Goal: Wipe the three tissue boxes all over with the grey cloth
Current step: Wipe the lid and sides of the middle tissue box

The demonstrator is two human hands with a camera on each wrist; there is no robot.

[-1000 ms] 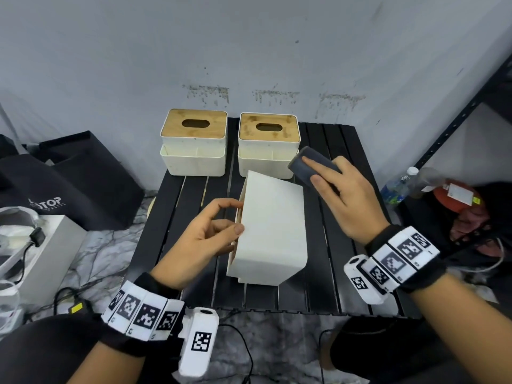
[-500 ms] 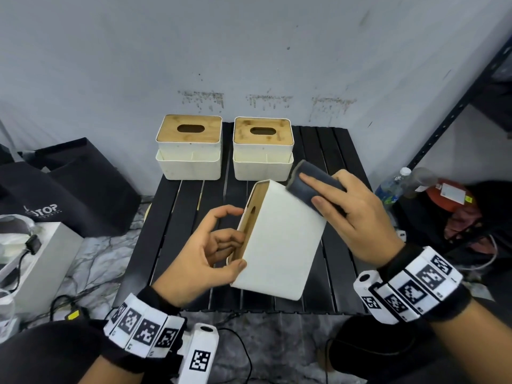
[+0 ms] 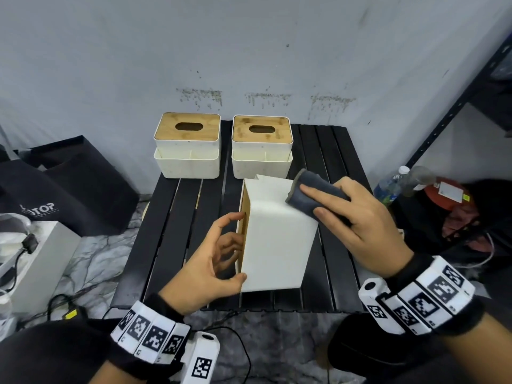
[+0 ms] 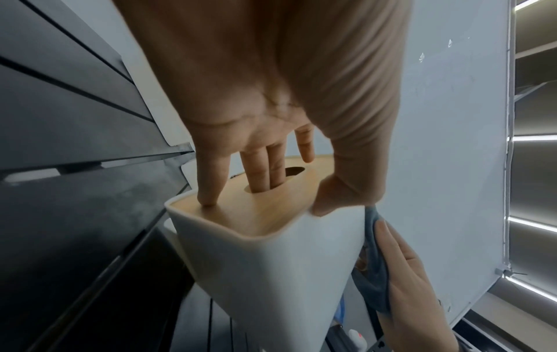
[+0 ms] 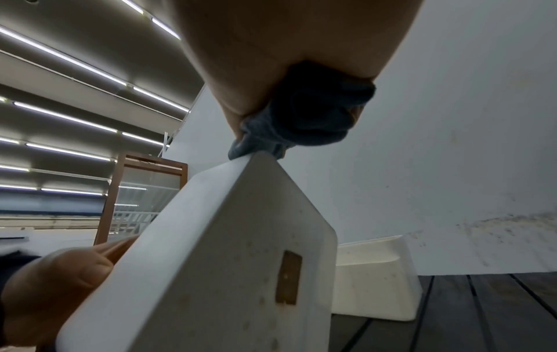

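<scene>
My left hand (image 3: 205, 261) hooks fingers into the tipped white, bamboo-lidded tissue box (image 3: 277, 239); my right hand (image 3: 357, 220) presses the folded grey cloth (image 3: 313, 195) on its far-right edge. Hard pressure could twist it free.

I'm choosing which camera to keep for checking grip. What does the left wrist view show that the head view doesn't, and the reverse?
Only the left wrist view shows two fingers of the left hand pushed into the slot of the wooden lid. Only the head view shows the two other tissue boxes standing upright at the back of the black table. Both show the held tissue box tipped over and the right hand pressing the grey cloth on it.
</scene>
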